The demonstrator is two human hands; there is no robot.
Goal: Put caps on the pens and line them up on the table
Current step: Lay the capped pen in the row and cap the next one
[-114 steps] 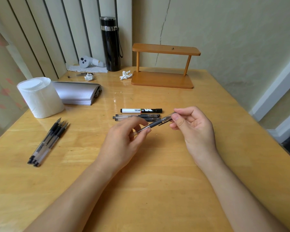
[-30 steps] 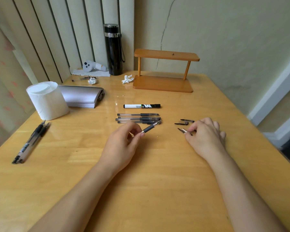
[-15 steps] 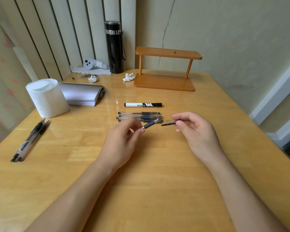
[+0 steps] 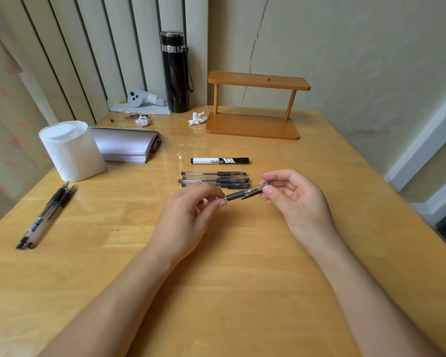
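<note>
The left hand (image 4: 188, 217) holds a pen (image 4: 236, 195) above the tabletop (image 4: 229, 266), with its fingers (image 4: 218, 202) closed on the barrel behind the dark grip. The right hand (image 4: 298, 202) meets it from the other side; its fingers (image 4: 267, 189) pinch a clear cap (image 4: 255, 189) at the tip of the pen. It seems the cap is already partly over the tip, but the view is too small to be sure.

Just behind the hands, three capped pens (image 4: 214, 179) lie side by side in a row, and a marker (image 4: 220, 160) lies parallel beyond them. On the left, well apart, a few uncapped pens (image 4: 45, 217) lie together near a paper roll (image 4: 71, 150). At the back stand a black bottle (image 4: 176, 72) and a small wooden shelf (image 4: 255, 106).
</note>
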